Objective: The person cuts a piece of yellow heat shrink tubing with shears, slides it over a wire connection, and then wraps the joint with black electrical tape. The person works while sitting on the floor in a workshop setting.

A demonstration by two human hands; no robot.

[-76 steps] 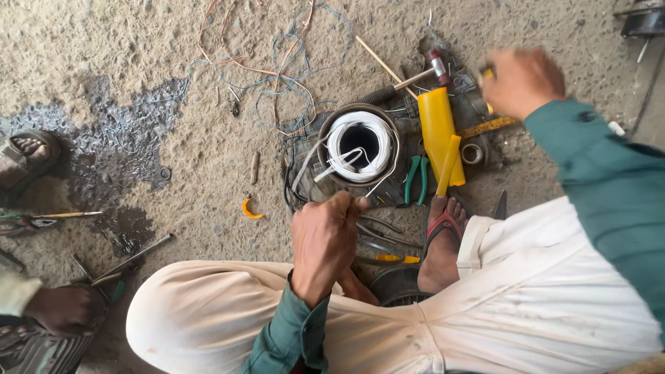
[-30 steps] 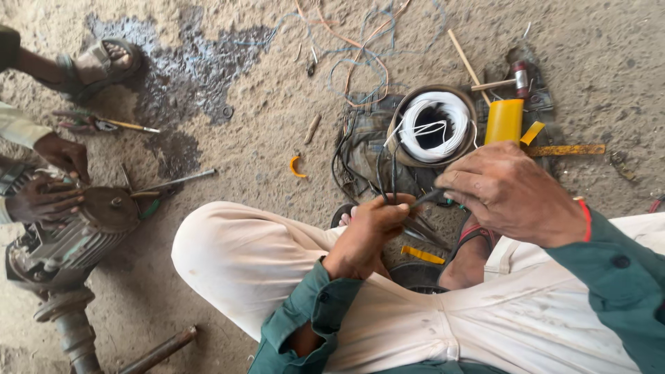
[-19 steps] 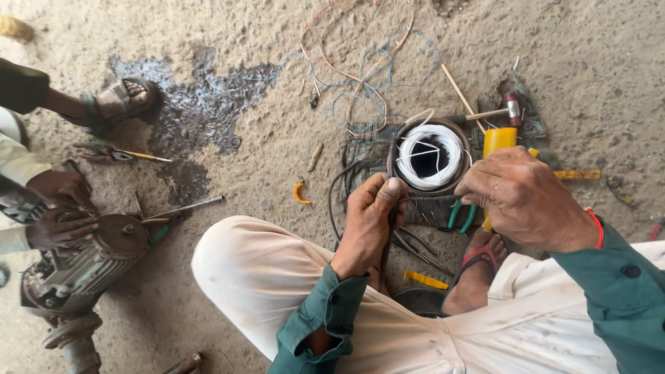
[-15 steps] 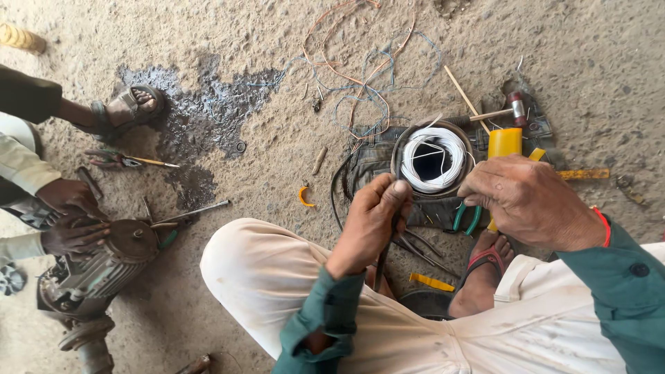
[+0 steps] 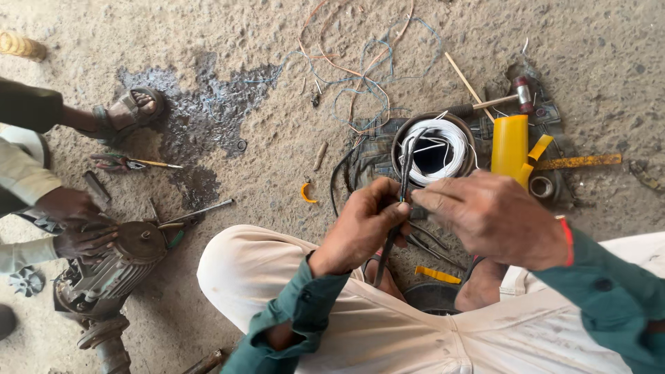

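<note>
Closest to you, your white-trousered knee fills the bottom of the view, and just above it your left hand [image 5: 364, 223] has its grip pinched, thumb against fingers, around a thin black cable [image 5: 400, 181] that runs upright from below your fist to the rim of the stator beyond. Your right hand [image 5: 488, 218] meets it from the other side, fingertips pressed together on the same cable just beside your left thumb, so the two hands touch there. Under your hands, on the floor near your sandalled foot, lies a short yellow strip [image 5: 438, 274]. Just past your fingers sits the round stator housing [image 5: 400, 135] with its ring of white winding wire [image 5: 449, 135], resting on a dark cloth. To its right stands a yellow plastic roll [image 5: 510, 147], with a small hammer [image 5: 521, 95] behind it. Loose orange and blue wires [image 5: 360, 66] tangle on the gritty floor beyond. Off to your left, another person's hands [image 5: 76, 221] rest on a grey electric motor [image 5: 114, 266], well apart from your work, beside a dark oily stain [image 5: 201, 104].
</note>
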